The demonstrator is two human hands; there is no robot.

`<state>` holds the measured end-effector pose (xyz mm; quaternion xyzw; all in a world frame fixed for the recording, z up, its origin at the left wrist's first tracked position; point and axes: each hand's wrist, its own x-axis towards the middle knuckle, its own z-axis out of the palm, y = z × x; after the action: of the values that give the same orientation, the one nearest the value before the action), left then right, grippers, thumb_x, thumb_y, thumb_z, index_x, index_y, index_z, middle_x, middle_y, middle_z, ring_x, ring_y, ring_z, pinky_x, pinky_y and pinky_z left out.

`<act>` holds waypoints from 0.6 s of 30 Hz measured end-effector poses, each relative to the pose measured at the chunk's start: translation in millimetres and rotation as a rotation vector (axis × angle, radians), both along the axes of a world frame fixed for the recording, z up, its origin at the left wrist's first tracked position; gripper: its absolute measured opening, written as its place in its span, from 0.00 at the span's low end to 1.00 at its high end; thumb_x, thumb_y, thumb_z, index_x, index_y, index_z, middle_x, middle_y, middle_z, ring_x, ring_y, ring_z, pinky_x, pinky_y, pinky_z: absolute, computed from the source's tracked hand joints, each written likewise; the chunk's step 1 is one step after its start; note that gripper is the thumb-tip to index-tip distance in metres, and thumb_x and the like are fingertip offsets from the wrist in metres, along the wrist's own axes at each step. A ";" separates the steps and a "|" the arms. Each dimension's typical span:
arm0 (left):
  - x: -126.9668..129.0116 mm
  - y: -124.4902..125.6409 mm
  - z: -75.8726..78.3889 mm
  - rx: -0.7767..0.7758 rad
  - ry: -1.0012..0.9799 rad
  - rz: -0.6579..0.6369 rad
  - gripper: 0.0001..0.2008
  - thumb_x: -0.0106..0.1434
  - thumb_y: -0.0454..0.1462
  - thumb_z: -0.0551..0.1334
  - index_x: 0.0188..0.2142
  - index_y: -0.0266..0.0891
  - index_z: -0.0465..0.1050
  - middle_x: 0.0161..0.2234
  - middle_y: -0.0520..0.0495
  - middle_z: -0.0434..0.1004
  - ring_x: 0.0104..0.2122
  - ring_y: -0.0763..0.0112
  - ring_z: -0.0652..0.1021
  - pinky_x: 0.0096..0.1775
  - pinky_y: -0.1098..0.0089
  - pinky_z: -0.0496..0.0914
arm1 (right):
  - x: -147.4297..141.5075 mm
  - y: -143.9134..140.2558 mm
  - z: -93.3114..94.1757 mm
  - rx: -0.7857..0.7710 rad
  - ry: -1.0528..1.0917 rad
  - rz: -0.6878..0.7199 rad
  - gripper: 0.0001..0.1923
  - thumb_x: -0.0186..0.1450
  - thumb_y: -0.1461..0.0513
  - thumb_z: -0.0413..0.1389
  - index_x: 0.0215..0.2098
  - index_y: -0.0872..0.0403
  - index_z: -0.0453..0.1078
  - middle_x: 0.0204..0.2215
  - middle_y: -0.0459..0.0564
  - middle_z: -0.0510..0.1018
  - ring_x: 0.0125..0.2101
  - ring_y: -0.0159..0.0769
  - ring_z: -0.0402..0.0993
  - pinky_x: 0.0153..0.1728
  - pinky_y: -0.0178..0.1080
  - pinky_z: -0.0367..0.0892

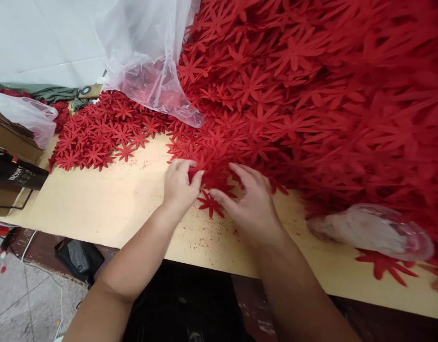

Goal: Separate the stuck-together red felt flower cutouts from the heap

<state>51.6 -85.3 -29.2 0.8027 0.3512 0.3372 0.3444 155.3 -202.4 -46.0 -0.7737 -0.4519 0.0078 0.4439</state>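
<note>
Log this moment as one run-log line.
left hand: fingers in edge of red flower-shaped felt cutout pile | right hand: on pile edge, thumb by single red cutout | surface: tan board table

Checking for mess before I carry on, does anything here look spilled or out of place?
Yes. Fine red crumbs speckle the tan tabletop near both hands, and one red flower cutout lies alone near the front edge, apart from the big pile.

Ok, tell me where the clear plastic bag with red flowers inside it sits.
In the head view, the clear plastic bag sits at the upper left of centre, on the tan board, its lower edge resting on the big heap of red flower cut-outs.
</note>
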 end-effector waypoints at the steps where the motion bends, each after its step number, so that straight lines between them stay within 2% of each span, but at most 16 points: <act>1: -0.9 2.6 -1.5 0.042 -0.007 0.051 0.06 0.58 0.38 0.61 0.35 0.41 0.69 0.42 0.42 0.70 0.45 0.60 0.70 0.51 0.56 0.64 | -1.3 -3.7 -3.0 -0.090 -0.052 0.014 0.41 0.53 0.43 0.60 0.59 0.54 0.61 0.56 0.64 0.65 0.58 0.57 0.59 0.55 0.60 0.57; 3: -1.9 7.6 -5.4 0.084 0.015 0.133 0.16 0.56 0.38 0.62 0.44 0.40 0.69 0.51 0.38 0.66 0.55 0.54 0.65 0.57 0.51 0.59 | -3.9 -9.3 -9.6 -0.281 -0.121 0.052 0.53 0.49 0.42 0.62 0.65 0.57 0.51 0.63 0.68 0.52 0.63 0.64 0.47 0.57 0.63 0.53; 5: -1.5 11.1 -9.9 0.067 0.082 0.153 0.22 0.56 0.39 0.62 0.50 0.37 0.67 0.56 0.35 0.62 0.59 0.50 0.61 0.60 0.49 0.54 | -5.0 -9.5 -14.7 -0.418 -0.158 0.082 0.58 0.48 0.42 0.62 0.67 0.58 0.44 0.66 0.70 0.43 0.64 0.68 0.39 0.57 0.64 0.51; 7: 0.1 12.1 -14.1 0.024 0.161 0.102 0.25 0.57 0.39 0.60 0.53 0.33 0.64 0.57 0.31 0.63 0.60 0.49 0.62 0.60 0.49 0.54 | -3.6 -2.1 -16.4 -0.459 -0.195 0.090 0.59 0.48 0.42 0.62 0.67 0.59 0.41 0.67 0.70 0.38 0.65 0.69 0.36 0.57 0.65 0.50; 9: 2.2 10.6 -16.9 -0.003 0.202 0.026 0.25 0.59 0.39 0.58 0.55 0.29 0.63 0.57 0.29 0.64 0.59 0.49 0.64 0.60 0.50 0.56 | -0.6 12.7 -14.5 -0.427 -0.250 0.099 0.58 0.50 0.44 0.61 0.67 0.59 0.39 0.67 0.70 0.37 0.65 0.69 0.35 0.57 0.65 0.49; 12: 4.6 6.6 -18.1 -0.013 0.174 -0.078 0.23 0.62 0.40 0.54 0.54 0.29 0.64 0.54 0.30 0.68 0.56 0.52 0.68 0.58 0.52 0.61 | 2.9 41.6 -8.2 -0.386 -0.319 0.152 0.50 0.55 0.51 0.59 0.67 0.61 0.42 0.66 0.70 0.40 0.65 0.67 0.38 0.57 0.62 0.51; 14: 5.1 4.9 -17.7 -0.029 0.144 -0.115 0.21 0.63 0.41 0.52 0.52 0.31 0.65 0.51 0.32 0.72 0.52 0.53 0.72 0.56 0.52 0.64 | 3.5 59.9 -3.4 -0.415 -0.329 0.196 0.42 0.57 0.58 0.56 0.66 0.61 0.46 0.66 0.68 0.47 0.64 0.63 0.45 0.58 0.59 0.53; 16: 4.8 4.3 -17.3 -0.048 0.124 -0.104 0.19 0.64 0.41 0.51 0.49 0.32 0.67 0.48 0.32 0.74 0.50 0.54 0.73 0.54 0.52 0.66 | 3.9 74.5 1.1 -0.455 -0.333 0.233 0.34 0.59 0.63 0.52 0.63 0.60 0.54 0.62 0.63 0.58 0.60 0.59 0.54 0.57 0.54 0.56; 18: 3.8 4.1 -17.3 -0.031 0.100 -0.037 0.18 0.62 0.40 0.52 0.49 0.32 0.68 0.49 0.32 0.72 0.52 0.53 0.71 0.56 0.52 0.64 | 5.5 85.0 5.0 -0.477 -0.356 0.249 0.25 0.61 0.66 0.49 0.56 0.60 0.65 0.57 0.60 0.68 0.55 0.53 0.61 0.55 0.49 0.60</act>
<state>55.4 -81.3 -46.5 0.8193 0.3584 0.2849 0.3452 160.9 -117.4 -41.0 -0.7841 -0.5989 0.0323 0.1596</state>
